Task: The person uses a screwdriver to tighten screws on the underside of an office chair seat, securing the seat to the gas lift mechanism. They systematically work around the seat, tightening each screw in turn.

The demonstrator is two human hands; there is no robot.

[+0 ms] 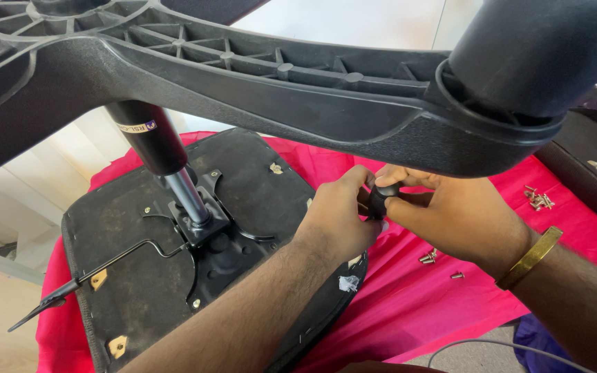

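Both hands, left hand point(340, 214) and right hand point(450, 214), pinch a small black knob point(379, 199) beside the upturned chair seat point(139, 276); fitting it seemingly needs careful alignment next

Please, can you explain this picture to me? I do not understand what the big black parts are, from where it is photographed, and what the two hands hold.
The camera sits on the person's head and looks down. An office chair lies upside down on a red cloth: you see the seat underside, the metal column and one leg of the star base close to the lens. The left hand and right hand together grip a small black knob. Loose screws lie on the cloth.
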